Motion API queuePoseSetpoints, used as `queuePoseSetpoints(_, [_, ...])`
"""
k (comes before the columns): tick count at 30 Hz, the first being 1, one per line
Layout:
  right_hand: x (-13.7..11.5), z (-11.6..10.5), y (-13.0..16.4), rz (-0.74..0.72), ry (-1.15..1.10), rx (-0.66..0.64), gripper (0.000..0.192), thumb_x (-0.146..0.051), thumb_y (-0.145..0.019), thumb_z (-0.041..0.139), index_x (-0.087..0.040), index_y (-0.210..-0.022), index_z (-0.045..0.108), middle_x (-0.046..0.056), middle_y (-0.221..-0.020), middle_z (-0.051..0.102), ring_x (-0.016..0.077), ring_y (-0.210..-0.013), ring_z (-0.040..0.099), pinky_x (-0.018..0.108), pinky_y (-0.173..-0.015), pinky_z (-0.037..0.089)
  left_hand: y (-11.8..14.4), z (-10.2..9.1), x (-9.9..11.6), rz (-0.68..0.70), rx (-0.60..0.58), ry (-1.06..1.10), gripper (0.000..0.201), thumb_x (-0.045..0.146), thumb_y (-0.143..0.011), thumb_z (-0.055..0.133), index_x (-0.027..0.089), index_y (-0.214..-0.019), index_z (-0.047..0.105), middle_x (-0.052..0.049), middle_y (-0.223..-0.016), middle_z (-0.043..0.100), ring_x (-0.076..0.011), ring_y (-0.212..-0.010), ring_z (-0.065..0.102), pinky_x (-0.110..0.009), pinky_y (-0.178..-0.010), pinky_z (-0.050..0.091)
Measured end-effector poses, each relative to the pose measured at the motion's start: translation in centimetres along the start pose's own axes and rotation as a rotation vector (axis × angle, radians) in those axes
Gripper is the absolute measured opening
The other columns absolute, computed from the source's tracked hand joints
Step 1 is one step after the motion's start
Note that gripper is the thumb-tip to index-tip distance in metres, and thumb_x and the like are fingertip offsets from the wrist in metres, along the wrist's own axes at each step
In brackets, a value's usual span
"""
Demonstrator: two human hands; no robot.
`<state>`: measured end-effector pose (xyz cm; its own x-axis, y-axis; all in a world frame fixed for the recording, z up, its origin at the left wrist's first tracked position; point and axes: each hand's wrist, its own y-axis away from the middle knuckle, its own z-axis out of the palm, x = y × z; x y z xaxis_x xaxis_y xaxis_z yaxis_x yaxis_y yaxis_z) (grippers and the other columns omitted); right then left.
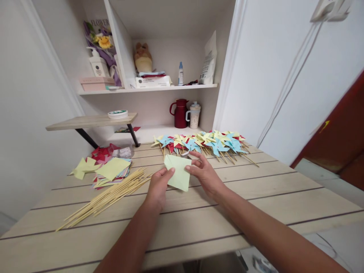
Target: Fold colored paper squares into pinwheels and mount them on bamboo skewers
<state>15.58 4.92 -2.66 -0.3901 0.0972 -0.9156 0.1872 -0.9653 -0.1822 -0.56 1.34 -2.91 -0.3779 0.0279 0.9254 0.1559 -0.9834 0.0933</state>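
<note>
I'm pinching the pale green paper [178,172] from both sides, left hand [157,187] and right hand [205,175] gripping its edges, holding it just above the wooden table [256,189] so the fold stays flat, skewers [110,195] lying within reach at my left.

On the top shelf, the wrapping of the flower bouquet [100,36] carries the printed word "FLOWER". The white pump bottle [98,64] beside it has a dark label, and the flat white box [152,81] has a line of print, but both are probably too small to read.
</note>
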Motion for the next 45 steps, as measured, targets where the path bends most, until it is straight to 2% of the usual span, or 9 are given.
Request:
queuePoseSetpoints(3, [-0.4,-0.4,0.0,-0.175,0.154,0.003,0.069,-0.026,-0.066,0.082,-0.036,-0.127,0.051,0.000,-0.110,0.057,0.0175,-0.091,0.061,0.037,-0.085,0.050,-0.3,-0.4,0.2,-0.032,0.030,0.079,0.036,0.031,-0.064,0.085,0.011,-0.093,0.075,-0.012,-0.089,0.077,-0.0187,-0.074,0.069,-0.027,-0.067,0.053])
queuePoseSetpoints(8, [-0.9,-0.2,0.8,-0.514,0.634,-0.156,0.021,-0.028,-0.079,0.073,-0.031,-0.099,0.071,0.006,-0.128,0.047,0.0266,-0.122,0.048,0.046,-0.104,0.042,-0.5,-0.9,0.8,-0.026,0.020,0.187,0.030,0.024,-0.068,0.083,0.012,-0.094,0.074,-0.011,-0.095,0.077,-0.0186,-0.080,0.070,-0.029,-0.076,0.056])
queuePoseSetpoints(11, [-0.7,0.2,1.1,-0.604,0.751,-0.226,0.013,-0.029,-0.083,0.070,-0.032,-0.094,0.076,0.007,-0.128,0.046,0.0287,-0.126,0.044,0.048,-0.106,0.040,-0.5,-1.1,0.8,-0.024,0.007,0.209,0.033,0.023,-0.068,0.083,0.012,-0.098,0.074,-0.011,-0.094,0.077,-0.0176,-0.078,0.069,-0.028,-0.075,0.055])
queuePoseSetpoints(19, [-0.1,-0.1,0.8,-0.569,0.756,-0.260,0.012,-0.033,-0.083,0.071,-0.032,-0.093,0.079,0.006,-0.137,0.043,0.0283,-0.126,0.045,0.048,-0.106,0.040,-0.4,-1.1,0.6,-0.050,-0.001,0.213,0.033,0.023,-0.069,0.083,0.012,-0.099,0.074,-0.011,-0.097,0.076,-0.0180,-0.082,0.069,-0.027,-0.075,0.054])
queuePoseSetpoints(24, [-0.3,0.2,1.1,-0.528,0.744,-0.289,0.011,-0.038,-0.080,0.075,-0.032,-0.088,0.079,0.005,-0.141,0.042,0.0292,-0.132,0.041,0.048,-0.109,0.037,0.0,-0.7,0.6,-0.044,-0.055,0.162,0.037,0.028,-0.067,0.084,0.012,-0.099,0.074,-0.012,-0.099,0.075,-0.0184,-0.079,0.068,-0.027,-0.069,0.053])
queuePoseSetpoints(31, [0.1,0.2,0.9,-0.435,0.674,-0.207,0.010,-0.037,-0.080,0.074,-0.028,-0.077,0.077,0.006,-0.128,0.050,0.0272,-0.126,0.048,0.044,-0.109,0.037,0.5,-0.1,0.5,-0.029,-0.103,0.092,0.036,0.032,-0.067,0.084,0.012,-0.097,0.075,-0.011,-0.094,0.076,-0.0154,-0.072,0.066,-0.025,-0.066,0.050])
queuePoseSetpoints(36, [0.1,-0.3,0.5,-0.442,0.663,-0.115,0.009,-0.036,-0.081,0.073,-0.029,-0.084,0.076,0.006,-0.126,0.050,0.0275,-0.127,0.046,0.046,-0.109,0.037,0.7,-0.1,0.7,-0.041,-0.119,0.134,0.036,0.030,-0.067,0.084,0.011,-0.096,0.075,-0.011,-0.095,0.076,-0.0179,-0.078,0.068,-0.029,-0.075,0.052])
queuePoseSetpoints(40, [-0.3,-0.5,0.6,-0.491,0.698,-0.173,0.014,-0.032,-0.081,0.074,-0.032,-0.094,0.077,0.005,-0.137,0.043,0.0272,-0.128,0.045,0.047,-0.109,0.039,0.5,-0.5,1.1,-0.076,-0.086,0.194,0.034,0.026,-0.070,0.083,0.014,-0.100,0.074,-0.010,-0.102,0.075,-0.0183,-0.084,0.068,-0.028,-0.077,0.053])
queuePoseSetpoints(45, [-0.7,0.0,1.1,-0.549,0.782,-0.264,0.017,-0.027,-0.081,0.073,-0.033,-0.096,0.078,0.004,-0.146,0.038,0.0301,-0.131,0.041,0.050,-0.109,0.037,0.3,-0.9,1.2,-0.088,-0.085,0.222,0.033,0.023,-0.073,0.080,0.014,-0.104,0.073,-0.012,-0.114,0.072,-0.0189,-0.091,0.068,-0.027,-0.076,0.054])
